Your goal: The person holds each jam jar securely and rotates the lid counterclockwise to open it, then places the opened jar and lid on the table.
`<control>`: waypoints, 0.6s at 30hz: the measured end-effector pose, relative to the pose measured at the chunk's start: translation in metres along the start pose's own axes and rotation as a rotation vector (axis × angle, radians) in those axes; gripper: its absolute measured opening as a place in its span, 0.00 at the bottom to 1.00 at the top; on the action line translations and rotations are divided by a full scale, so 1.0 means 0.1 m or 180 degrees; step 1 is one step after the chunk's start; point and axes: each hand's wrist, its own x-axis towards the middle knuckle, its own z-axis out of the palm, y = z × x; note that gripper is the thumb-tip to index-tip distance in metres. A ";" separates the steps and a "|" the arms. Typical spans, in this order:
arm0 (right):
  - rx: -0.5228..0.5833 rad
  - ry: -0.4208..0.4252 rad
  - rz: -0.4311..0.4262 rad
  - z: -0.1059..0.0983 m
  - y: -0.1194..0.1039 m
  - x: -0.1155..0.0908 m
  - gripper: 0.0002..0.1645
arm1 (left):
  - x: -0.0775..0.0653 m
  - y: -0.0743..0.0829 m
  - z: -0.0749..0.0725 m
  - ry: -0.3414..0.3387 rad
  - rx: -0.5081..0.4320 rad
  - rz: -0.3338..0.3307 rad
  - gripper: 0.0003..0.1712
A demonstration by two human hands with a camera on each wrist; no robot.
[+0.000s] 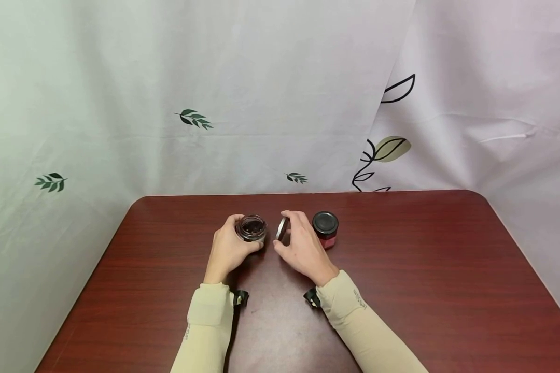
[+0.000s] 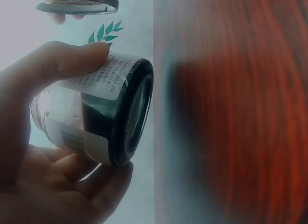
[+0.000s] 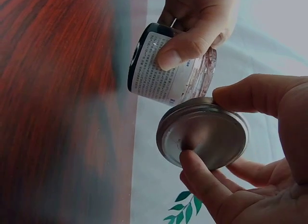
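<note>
My left hand (image 1: 231, 247) grips an uncapped glass jar (image 1: 253, 228) with something dark inside. White printed labels and a barcode wrap the jar (image 2: 91, 108) in the left wrist view, where its dark base faces the table and the thumb lies along one side. To the right, my right hand (image 1: 303, 248) holds a round metal lid (image 1: 282, 229) by its edge, turned on its side and apart from the jar's mouth. The right wrist view shows the lid (image 3: 211, 137) between thumb and fingers, one fingertip touching its face.
Just right of my right hand stands a second jar (image 1: 325, 223), with a black lid and reddish contents. The dark red wooden table (image 1: 424, 274) has rounded far corners. Behind it hangs a pale curtain (image 1: 261, 93) printed with leaves.
</note>
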 end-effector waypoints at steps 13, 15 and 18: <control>-0.0107 -0.0031 0.0094 0.03 0.01 0.02 0.39 | 0.00 0.00 0.00 -0.0005 0.0013 -0.0016 0.45; -0.0109 -0.0032 0.0094 0.03 0.01 0.03 0.39 | 0.00 0.00 0.00 -0.0011 0.0018 -0.0012 0.45; -0.0099 -0.0033 0.0101 0.04 0.02 0.03 0.39 | 0.00 -0.01 0.00 -0.0023 0.0018 0.0004 0.45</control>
